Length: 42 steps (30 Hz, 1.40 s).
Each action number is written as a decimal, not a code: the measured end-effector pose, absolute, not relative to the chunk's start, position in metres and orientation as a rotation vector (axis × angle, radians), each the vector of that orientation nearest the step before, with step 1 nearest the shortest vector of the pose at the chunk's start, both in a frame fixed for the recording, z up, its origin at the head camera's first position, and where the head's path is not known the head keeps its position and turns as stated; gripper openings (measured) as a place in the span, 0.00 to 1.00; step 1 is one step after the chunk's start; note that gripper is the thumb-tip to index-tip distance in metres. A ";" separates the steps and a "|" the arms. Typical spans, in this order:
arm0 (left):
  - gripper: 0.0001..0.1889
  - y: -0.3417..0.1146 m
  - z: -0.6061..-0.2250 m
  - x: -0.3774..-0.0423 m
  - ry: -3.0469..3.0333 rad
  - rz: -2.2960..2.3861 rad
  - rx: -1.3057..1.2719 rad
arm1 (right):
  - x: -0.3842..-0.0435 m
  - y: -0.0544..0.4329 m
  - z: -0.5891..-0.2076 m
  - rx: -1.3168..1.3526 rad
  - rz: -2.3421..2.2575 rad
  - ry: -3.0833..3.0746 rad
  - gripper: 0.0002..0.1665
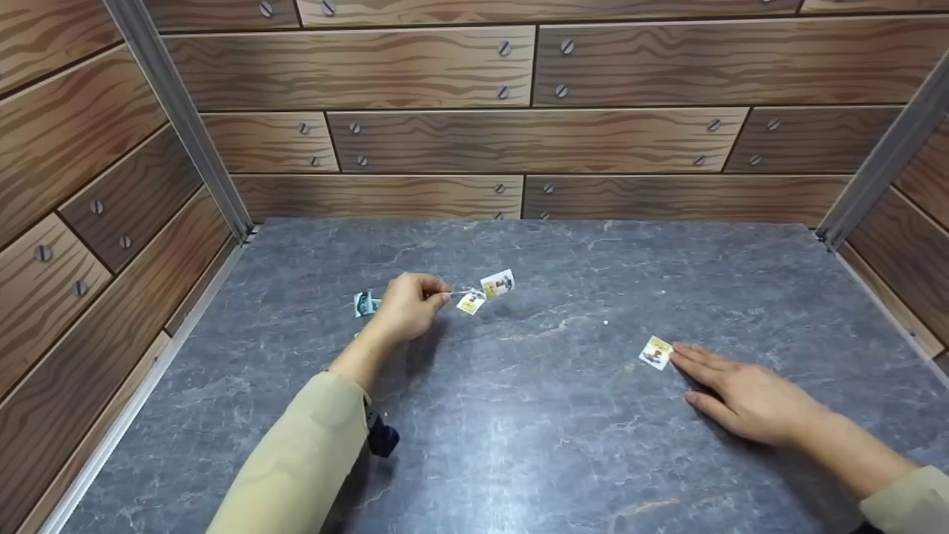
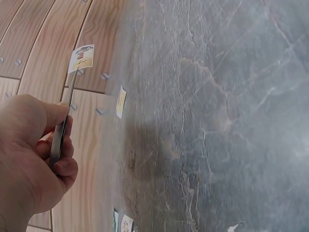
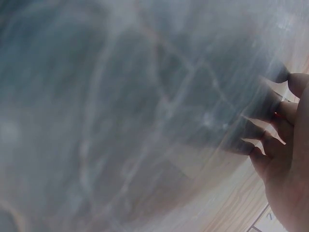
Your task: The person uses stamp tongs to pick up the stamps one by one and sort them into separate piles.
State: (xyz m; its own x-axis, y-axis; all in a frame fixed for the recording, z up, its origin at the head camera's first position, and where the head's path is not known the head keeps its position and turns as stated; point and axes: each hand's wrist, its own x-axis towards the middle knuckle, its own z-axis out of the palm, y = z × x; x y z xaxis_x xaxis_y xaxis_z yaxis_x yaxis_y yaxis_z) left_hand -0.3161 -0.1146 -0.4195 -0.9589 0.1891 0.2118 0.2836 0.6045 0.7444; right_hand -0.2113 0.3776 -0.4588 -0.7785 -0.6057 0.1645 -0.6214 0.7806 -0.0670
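My left hand grips metal tweezers between thumb and fingers. At the tweezers' tips is a small white-edged, stamp-like picture, raised off the table in the left wrist view. Close below it on the table lies a similar stamp-like picture, with yellow in its print. My right hand rests palm down with its fingers extended. Its fingertips are at the edge of a third yellow-and-white picture. In the right wrist view, this hand's fingers touch down on the table.
Teal picture pieces lie behind my left hand, partly hidden by it. A tiny white speck is on the dark marbled table. Wood-patterned walls enclose the table at the back and sides.
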 end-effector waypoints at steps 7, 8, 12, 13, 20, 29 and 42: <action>0.06 -0.116 -0.424 -0.320 -2.723 -1.249 -0.397 | -0.211 0.378 -0.459 0.986 0.178 -2.849 0.35; 0.06 -0.116 -0.424 -0.320 -2.722 -1.242 -0.396 | -0.211 0.378 -0.459 0.986 0.176 -2.848 0.35; 0.06 -0.117 -0.426 -0.322 -2.721 -1.229 -0.379 | -0.211 0.378 -0.459 0.986 0.178 -2.832 0.35; 0.05 -0.117 -0.427 -0.322 -2.726 -1.233 -0.366 | -0.211 0.377 -0.459 0.984 0.180 -2.831 0.35; 0.05 -0.118 -0.430 -0.323 -2.744 -1.232 -0.315 | -0.211 0.376 -0.459 0.975 0.188 -2.840 0.35; 0.06 -0.121 -0.439 -0.325 -2.735 -1.192 -0.321 | -0.210 0.377 -0.459 0.980 0.182 -2.817 0.35; 0.07 -0.122 -0.447 -0.329 -2.738 -1.155 -0.322 | -0.211 0.378 -0.460 0.972 0.187 -2.833 0.36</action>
